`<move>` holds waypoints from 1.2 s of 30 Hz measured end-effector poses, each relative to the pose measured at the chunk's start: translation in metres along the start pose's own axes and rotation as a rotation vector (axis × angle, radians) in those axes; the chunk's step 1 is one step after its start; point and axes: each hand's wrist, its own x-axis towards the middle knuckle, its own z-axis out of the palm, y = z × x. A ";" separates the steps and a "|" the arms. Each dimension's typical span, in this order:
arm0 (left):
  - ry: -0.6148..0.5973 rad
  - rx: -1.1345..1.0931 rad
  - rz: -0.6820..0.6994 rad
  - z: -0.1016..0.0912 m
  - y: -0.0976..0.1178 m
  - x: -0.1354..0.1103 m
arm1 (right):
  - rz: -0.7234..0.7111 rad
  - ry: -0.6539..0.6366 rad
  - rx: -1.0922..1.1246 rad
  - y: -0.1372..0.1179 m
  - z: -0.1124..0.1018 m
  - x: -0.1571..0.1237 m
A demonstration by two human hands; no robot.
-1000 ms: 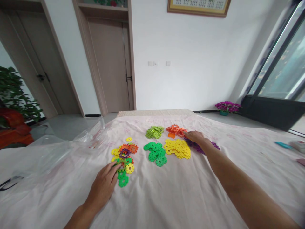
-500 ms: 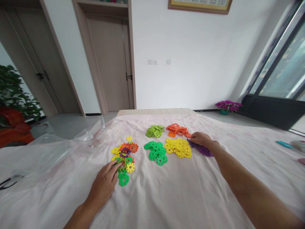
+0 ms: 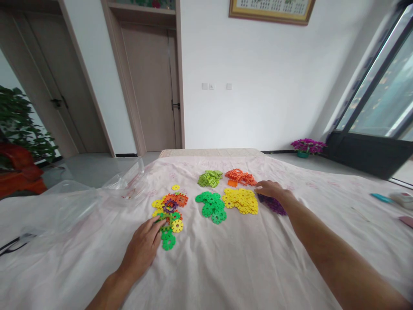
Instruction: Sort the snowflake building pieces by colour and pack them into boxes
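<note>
My left hand (image 3: pixel 144 242) lies with its fingers stretched out, the fingertips on the near left side of a mixed heap of plastic snowflake building pieces (image 3: pixel 168 207) in yellow, orange, purple and green. Over the purple pieces (image 3: pixel 273 205) is my right hand (image 3: pixel 270 189), fingers extended toward the left and no piece visible in them. It partly covers that pile. Left of it lie yellow round pieces (image 3: pixel 241 200), then dark green round pieces (image 3: pixel 211 206). Behind these are light green square pieces (image 3: pixel 210 178) and orange pieces (image 3: pixel 239 176).
Clear plastic packaging (image 3: pixel 127 183) lies at the left on the pale tablecloth (image 3: pixel 219 267), with black-framed glasses (image 3: pixel 16 244) near the left edge. A blue object (image 3: pixel 381 198) and a white object (image 3: pixel 402 199) lie at the far right.
My right hand's fingers have straightened and sit slightly higher. The purple piece that was at its fingertips no longer sticks out there. My left hand stays on the mixed heap.
</note>
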 end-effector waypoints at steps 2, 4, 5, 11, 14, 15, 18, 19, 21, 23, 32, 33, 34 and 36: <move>0.009 -0.004 -0.002 0.000 0.001 0.000 | 0.010 0.037 -0.044 -0.002 0.002 0.002; 0.023 -0.009 -0.003 0.000 0.001 0.001 | 0.017 0.100 -0.053 -0.009 0.004 0.006; 0.026 -0.013 -0.003 0.000 0.002 0.001 | 0.004 0.139 -0.029 -0.015 0.004 0.006; 0.010 -0.011 -0.011 -0.002 0.005 0.002 | -0.376 0.277 0.330 -0.106 0.010 -0.025; -0.001 0.002 -0.040 -0.004 0.007 0.002 | -0.567 0.197 0.418 -0.171 0.019 -0.068; -0.003 0.006 -0.056 -0.004 0.007 0.002 | -0.595 0.164 0.415 -0.191 0.023 -0.084; -0.010 0.017 -0.095 -0.006 0.007 0.002 | -0.680 0.123 0.420 -0.241 0.039 -0.125; -0.010 0.017 -0.098 -0.007 0.008 0.002 | -0.687 0.129 0.421 -0.253 0.045 -0.134; -0.006 0.016 -0.091 -0.008 0.009 0.003 | -0.677 0.153 0.397 -0.271 0.057 -0.146; 0.000 0.015 -0.082 -0.009 0.009 0.003 | -0.674 0.176 0.372 -0.280 0.069 -0.149; 0.013 0.000 -0.063 -0.005 0.005 0.003 | -0.617 0.160 0.695 -0.275 0.090 -0.133; 0.010 -0.004 -0.066 -0.005 0.005 0.003 | -0.618 0.189 0.728 -0.270 0.087 -0.130; 0.005 -0.008 -0.068 -0.006 0.006 0.003 | -0.611 0.232 0.745 -0.264 0.083 -0.125; 0.004 -0.018 -0.071 -0.007 0.007 0.003 | -0.553 0.322 0.741 -0.247 0.074 -0.112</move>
